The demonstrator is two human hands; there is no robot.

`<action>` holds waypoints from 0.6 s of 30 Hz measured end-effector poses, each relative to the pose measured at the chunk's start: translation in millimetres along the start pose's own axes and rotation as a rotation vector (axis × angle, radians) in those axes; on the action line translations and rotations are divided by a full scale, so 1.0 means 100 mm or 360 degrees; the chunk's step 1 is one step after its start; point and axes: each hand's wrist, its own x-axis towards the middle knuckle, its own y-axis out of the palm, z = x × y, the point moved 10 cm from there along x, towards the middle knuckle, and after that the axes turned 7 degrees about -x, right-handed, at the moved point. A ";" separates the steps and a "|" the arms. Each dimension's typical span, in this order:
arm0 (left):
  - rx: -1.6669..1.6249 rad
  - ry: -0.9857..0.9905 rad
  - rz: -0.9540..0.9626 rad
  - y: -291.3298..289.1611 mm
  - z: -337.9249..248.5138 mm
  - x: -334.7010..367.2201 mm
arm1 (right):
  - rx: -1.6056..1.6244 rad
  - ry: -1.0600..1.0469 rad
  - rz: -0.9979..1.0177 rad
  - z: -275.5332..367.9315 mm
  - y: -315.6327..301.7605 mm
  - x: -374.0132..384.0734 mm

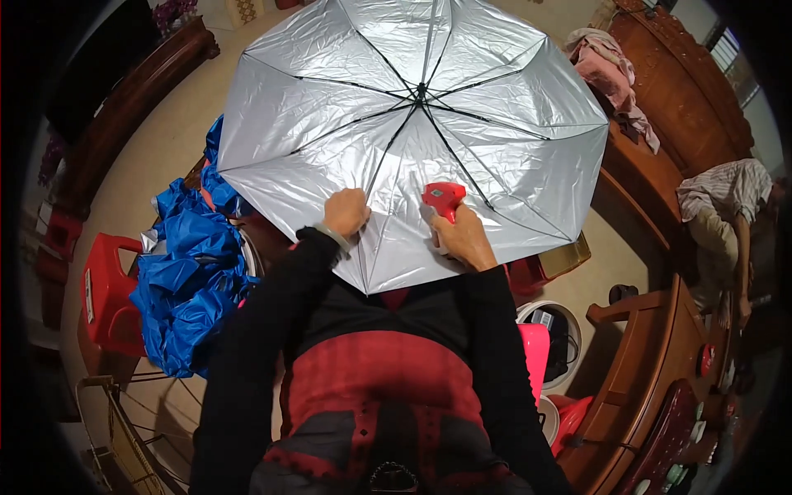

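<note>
An opened umbrella [330, 124] with a silver lining is spread out in front of me, its inner side up. Black ribs run out from the hub [421, 92] toward the rim. My left hand [346, 212] is closed on the umbrella's near left part, beside a seam that runs to the near corner. In my right hand [466, 237] is a red pistol-shaped tool [444, 198], its head over the silver fabric. My fingers wrap its grip, and its exact kind does not show. What lies under the umbrella is hidden.
Crumpled blue fabric [190, 280] is heaped at the left, by a red plastic stool [111, 293]. At the right are a white bucket [569, 373], a wooden table [635, 396] and a wooden bench with pink cloth [606, 70]. Another person [726, 214] sits at far right.
</note>
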 end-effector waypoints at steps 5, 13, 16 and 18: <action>-0.0043 -0.0009 -0.0420 0.01 0.26 -0.14 | 0.0731 0.0322 0.0017 -0.18 0.34 -0.09; -0.0551 -0.0008 -0.0490 0.61 0.09 -0.27 | 0.1302 0.0412 0.0093 -0.42 0.69 -0.15; -0.0539 0.0108 -0.0610 0.64 0.19 -0.20 | 0.1416 0.0352 0.0289 -0.31 0.87 -0.15; -0.0531 0.0166 -0.0660 0.59 0.18 -0.19 | 0.1415 0.0375 0.0324 -0.35 1.01 -0.06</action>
